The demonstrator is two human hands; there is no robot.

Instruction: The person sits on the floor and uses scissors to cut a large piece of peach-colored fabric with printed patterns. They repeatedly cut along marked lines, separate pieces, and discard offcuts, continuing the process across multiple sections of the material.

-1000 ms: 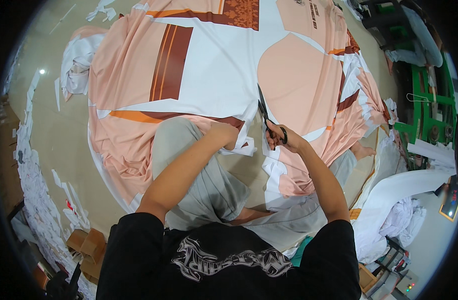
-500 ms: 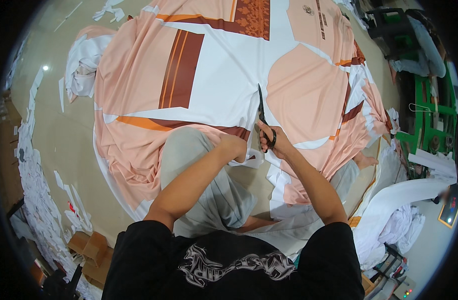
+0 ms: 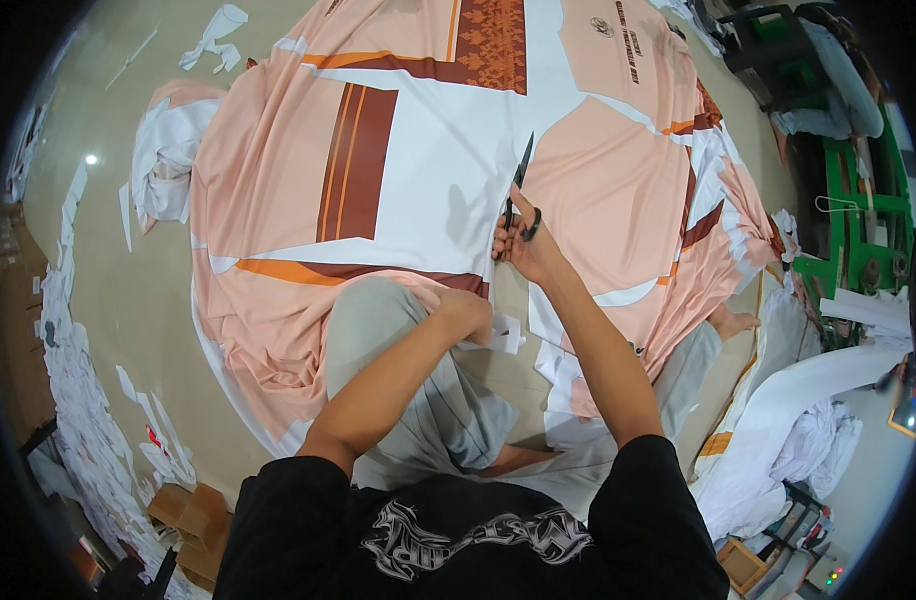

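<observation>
From where I stand, everything is best placed by the black-handled scissors (image 3: 524, 165), which lie over a broad spread of printed fabric (image 3: 443, 125) in front of the seated person. The right hand (image 3: 521, 240) is closed about their handles, a thumb and fingers through or around the loops, so it is plainly the nearer one. Their long axis runs almost straight away from the body, leaning slightly to the right, with the tips at the far end; how wide the blades stand I can't tell. They sit along the right side of the fabric's white band, with the curved peach panel (image 3: 598, 170) just to their right and the brown panel with orange stripes (image 3: 378, 165) farther off to their left. Nearer the person than the scissors, the fabric is parted and the bare floor (image 3: 510, 286) shows between its two sides. The left hand (image 3: 466, 315) is on the near left of the scissors, beside the raised knee in grey trousers (image 3: 370, 315), curled at the fabric's edge; its fingertips are hidden, so I can't say what it grips. A white offcut (image 3: 506, 335) shows just beside it.
</observation>
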